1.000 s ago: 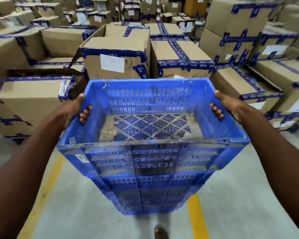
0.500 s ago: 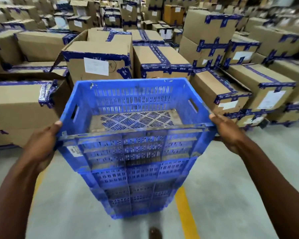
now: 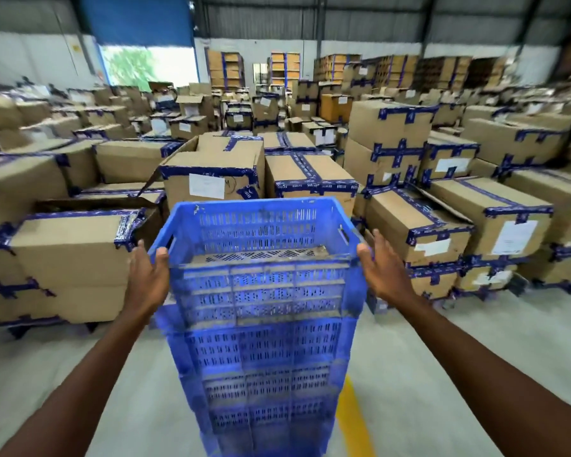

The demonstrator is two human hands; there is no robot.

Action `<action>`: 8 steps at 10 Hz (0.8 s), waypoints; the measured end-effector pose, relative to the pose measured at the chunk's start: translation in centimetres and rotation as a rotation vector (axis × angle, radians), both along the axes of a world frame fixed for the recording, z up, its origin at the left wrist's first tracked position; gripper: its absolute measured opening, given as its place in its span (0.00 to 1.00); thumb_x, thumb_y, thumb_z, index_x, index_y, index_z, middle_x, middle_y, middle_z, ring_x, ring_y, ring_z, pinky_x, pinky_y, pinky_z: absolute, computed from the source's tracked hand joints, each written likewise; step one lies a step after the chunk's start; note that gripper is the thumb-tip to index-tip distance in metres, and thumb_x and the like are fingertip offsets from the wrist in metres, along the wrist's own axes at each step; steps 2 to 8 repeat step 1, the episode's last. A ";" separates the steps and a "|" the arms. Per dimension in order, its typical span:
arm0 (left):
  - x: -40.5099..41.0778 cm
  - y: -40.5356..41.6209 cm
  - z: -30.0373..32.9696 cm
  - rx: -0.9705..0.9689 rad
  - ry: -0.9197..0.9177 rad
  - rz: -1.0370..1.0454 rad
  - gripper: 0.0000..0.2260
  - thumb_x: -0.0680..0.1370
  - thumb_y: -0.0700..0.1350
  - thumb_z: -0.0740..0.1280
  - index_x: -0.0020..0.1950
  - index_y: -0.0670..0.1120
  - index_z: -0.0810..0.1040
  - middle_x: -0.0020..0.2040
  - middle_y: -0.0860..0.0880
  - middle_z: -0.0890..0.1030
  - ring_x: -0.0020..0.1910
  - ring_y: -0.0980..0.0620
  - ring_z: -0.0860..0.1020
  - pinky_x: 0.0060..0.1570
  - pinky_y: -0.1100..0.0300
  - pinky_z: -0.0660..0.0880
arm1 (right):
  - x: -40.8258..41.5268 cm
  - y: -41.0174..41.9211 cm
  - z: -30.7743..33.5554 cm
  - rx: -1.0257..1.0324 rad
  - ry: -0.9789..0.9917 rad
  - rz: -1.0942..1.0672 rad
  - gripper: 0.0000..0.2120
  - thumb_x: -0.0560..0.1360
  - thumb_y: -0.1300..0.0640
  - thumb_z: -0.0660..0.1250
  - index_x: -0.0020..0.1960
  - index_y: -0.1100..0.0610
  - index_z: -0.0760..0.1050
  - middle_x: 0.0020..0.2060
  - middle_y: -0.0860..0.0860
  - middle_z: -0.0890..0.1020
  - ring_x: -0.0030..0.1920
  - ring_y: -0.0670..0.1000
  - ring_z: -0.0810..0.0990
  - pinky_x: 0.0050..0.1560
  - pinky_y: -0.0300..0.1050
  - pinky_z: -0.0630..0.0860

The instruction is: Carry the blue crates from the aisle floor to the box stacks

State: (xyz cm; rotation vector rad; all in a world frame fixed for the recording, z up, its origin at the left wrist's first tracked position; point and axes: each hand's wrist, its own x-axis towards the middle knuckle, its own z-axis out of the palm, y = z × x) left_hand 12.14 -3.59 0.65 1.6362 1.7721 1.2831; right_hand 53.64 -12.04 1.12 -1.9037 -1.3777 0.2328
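A tall stack of blue crates (image 3: 261,324) stands between the person's two outstretched arms, over the grey aisle floor (image 3: 442,357). The picture is smeared with motion, so whether the bottom crate touches the floor is not clear. The top crate of the stack sits at hand level and its slotted bottom shows through the open mouth.

The left hand (image 3: 147,278) lies against the near left corner of the top crate. Its thumb hooks over the rim there and the other fingers press along the outer wall, so it grips the crate at that corner. The right hand (image 3: 381,272) meets the near right corner in the same way, thumb at the rim and fingers spread flat on the outside of the wall. Those fingers look fairly straight, and how firmly they hold I cannot tell through the blur.

Just beyond the fingertips on both sides stand the box stacks (image 3: 211,179), brown cartons bound with blue tape, filling the hall to the back wall. A carton with a white label (image 3: 206,186) sits directly past the far rim of the top crate. A yellow floor line (image 3: 353,420) runs below the right forearm, beside the foot of the stack.
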 end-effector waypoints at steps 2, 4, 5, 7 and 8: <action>2.8 -2.2 1.7 0.043 0.205 -0.119 0.42 0.77 0.70 0.45 0.79 0.41 0.54 0.80 0.39 0.57 0.79 0.40 0.53 0.76 0.38 0.51 | -0.4 -2.0 2.4 0.062 -0.382 0.143 0.35 0.82 0.35 0.48 0.83 0.53 0.51 0.81 0.56 0.58 0.79 0.58 0.58 0.74 0.59 0.61; 2.8 -2.2 1.7 0.043 0.205 -0.119 0.42 0.77 0.70 0.45 0.79 0.41 0.54 0.80 0.39 0.57 0.79 0.40 0.53 0.76 0.38 0.51 | -0.4 -2.0 2.4 0.062 -0.382 0.143 0.35 0.82 0.35 0.48 0.83 0.53 0.51 0.81 0.56 0.58 0.79 0.58 0.58 0.74 0.59 0.61; 2.8 -2.2 1.7 0.043 0.205 -0.119 0.42 0.77 0.70 0.45 0.79 0.41 0.54 0.80 0.39 0.57 0.79 0.40 0.53 0.76 0.38 0.51 | -0.4 -2.0 2.4 0.062 -0.382 0.143 0.35 0.82 0.35 0.48 0.83 0.53 0.51 0.81 0.56 0.58 0.79 0.58 0.58 0.74 0.59 0.61; 2.8 -2.2 1.7 0.043 0.205 -0.119 0.42 0.77 0.70 0.45 0.79 0.41 0.54 0.80 0.39 0.57 0.79 0.40 0.53 0.76 0.38 0.51 | -0.4 -2.0 2.4 0.062 -0.382 0.143 0.35 0.82 0.35 0.48 0.83 0.53 0.51 0.81 0.56 0.58 0.79 0.58 0.58 0.74 0.59 0.61; 2.8 -2.2 1.7 0.043 0.205 -0.119 0.42 0.77 0.70 0.45 0.79 0.41 0.54 0.80 0.39 0.57 0.79 0.40 0.53 0.76 0.38 0.51 | -0.4 -2.0 2.4 0.062 -0.382 0.143 0.35 0.82 0.35 0.48 0.83 0.53 0.51 0.81 0.56 0.58 0.79 0.58 0.58 0.74 0.59 0.61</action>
